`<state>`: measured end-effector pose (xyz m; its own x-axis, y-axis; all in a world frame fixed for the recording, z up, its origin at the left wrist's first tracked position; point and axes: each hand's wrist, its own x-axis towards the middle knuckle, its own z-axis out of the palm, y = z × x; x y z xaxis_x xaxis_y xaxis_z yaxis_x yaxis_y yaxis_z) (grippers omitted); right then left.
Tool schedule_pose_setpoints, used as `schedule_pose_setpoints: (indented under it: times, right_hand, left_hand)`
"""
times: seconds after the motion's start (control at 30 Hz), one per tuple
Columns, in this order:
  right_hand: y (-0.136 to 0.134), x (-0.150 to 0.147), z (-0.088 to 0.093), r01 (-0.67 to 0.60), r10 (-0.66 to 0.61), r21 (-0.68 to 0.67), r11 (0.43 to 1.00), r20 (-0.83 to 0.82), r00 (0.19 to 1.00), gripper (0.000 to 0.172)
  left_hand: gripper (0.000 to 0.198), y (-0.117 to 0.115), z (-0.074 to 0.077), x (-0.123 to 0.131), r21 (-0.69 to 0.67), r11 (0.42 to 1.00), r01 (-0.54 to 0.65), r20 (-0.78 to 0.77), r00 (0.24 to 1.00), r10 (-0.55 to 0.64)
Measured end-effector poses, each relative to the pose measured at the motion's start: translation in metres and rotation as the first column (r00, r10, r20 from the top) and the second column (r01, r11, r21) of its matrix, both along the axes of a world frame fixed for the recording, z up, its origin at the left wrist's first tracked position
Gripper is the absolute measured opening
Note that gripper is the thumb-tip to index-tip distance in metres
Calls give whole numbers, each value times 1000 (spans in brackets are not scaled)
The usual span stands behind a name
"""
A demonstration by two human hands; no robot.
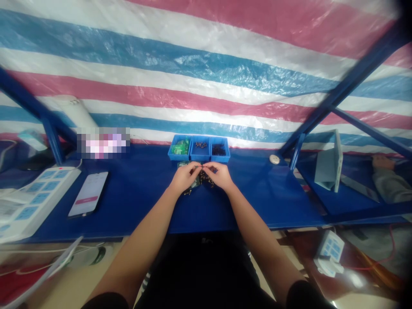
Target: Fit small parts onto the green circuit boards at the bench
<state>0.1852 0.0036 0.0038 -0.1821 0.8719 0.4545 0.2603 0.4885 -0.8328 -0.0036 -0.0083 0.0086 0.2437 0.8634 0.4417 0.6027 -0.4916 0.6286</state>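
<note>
Fingertips nearly meet over the middle of the blue table (pixel 135 189). My left hand (pixel 186 175) is closed in a pinch, and my right hand (pixel 220 174) mirrors it. Whatever lies between the fingertips is too small and blurred to name. Just under and between the hands is a pile of small dark and brass-coloured parts (pixel 207 179), partly hidden by the fingers. Beyond them stand three blue bins side by side: a left bin (pixel 178 158) with green pieces, a middle bin (pixel 199 157) with a few small metallic parts, and a right bin (pixel 220 159) with dark small parts.
On the left lie a phone (pixel 88 195) and a white power strip (pixel 38 199). A round whitish object (pixel 274 159) sits to the right. Past the blue frame bar (pixel 298 150) stand a propped tablet (pixel 336 161) and another person's sleeve (pixel 391 184). Striped sheeting (pixel 206 77) hangs behind.
</note>
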Motion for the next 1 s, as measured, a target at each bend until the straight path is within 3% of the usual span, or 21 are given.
schedule_pose_setpoints:
  times: [1.0]
  right_hand:
    - [-1,0,2,43,-43,6,999,-9,999,21]
  left_hand:
    - [29,1,-2,0,-19,1000,-3,29,1000,4]
